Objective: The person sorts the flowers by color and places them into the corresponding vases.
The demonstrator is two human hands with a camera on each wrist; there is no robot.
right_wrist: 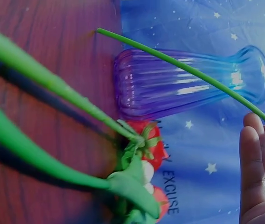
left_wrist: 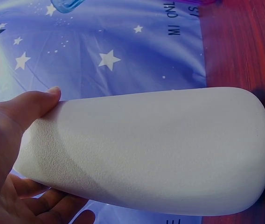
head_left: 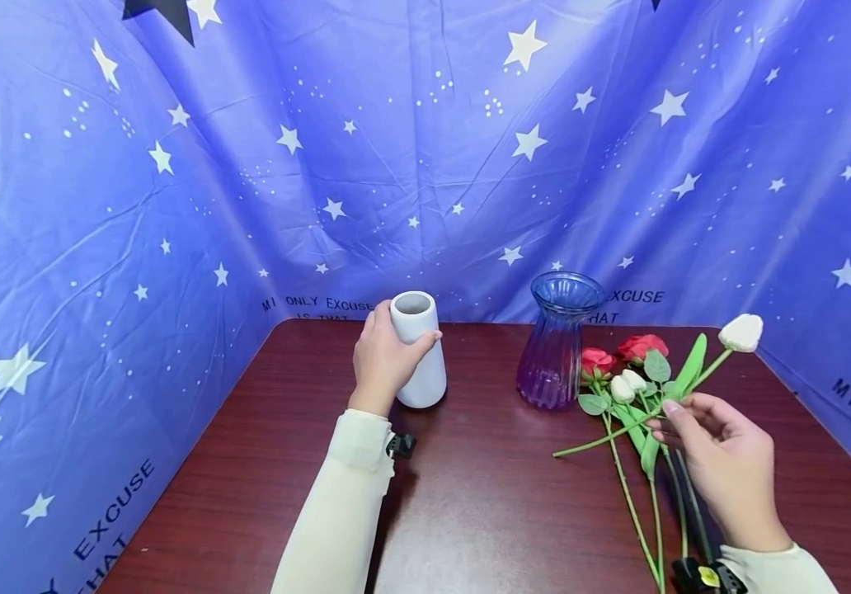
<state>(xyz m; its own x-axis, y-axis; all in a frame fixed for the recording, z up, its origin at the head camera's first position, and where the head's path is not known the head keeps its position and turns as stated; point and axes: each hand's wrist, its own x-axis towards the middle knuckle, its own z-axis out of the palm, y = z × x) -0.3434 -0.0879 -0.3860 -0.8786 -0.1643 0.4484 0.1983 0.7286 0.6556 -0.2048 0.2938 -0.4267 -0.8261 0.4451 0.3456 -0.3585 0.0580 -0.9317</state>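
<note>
My left hand [head_left: 384, 355] grips a white vase [head_left: 425, 371] near its top, thumb on one side and fingers round the other. The vase stands upright on the table, and in the left wrist view its pale body [left_wrist: 160, 149] fills the middle. My right hand [head_left: 730, 462] pinches the stem of a white tulip [head_left: 741, 332] between thumb and fingers. The tulip's bloom points up to the right, and its bare stem end [right_wrist: 123, 39] points to the left. Below it lie red roses [head_left: 642, 347] and smaller white tulips [head_left: 627, 385], their stems running towards the front edge.
A ribbed glass vase [head_left: 555, 355], blue above and purple below, stands just left of the roses. The dark red wooden table [head_left: 485, 511] meets a blue star-printed cloth [head_left: 411, 165] at the back and sides.
</note>
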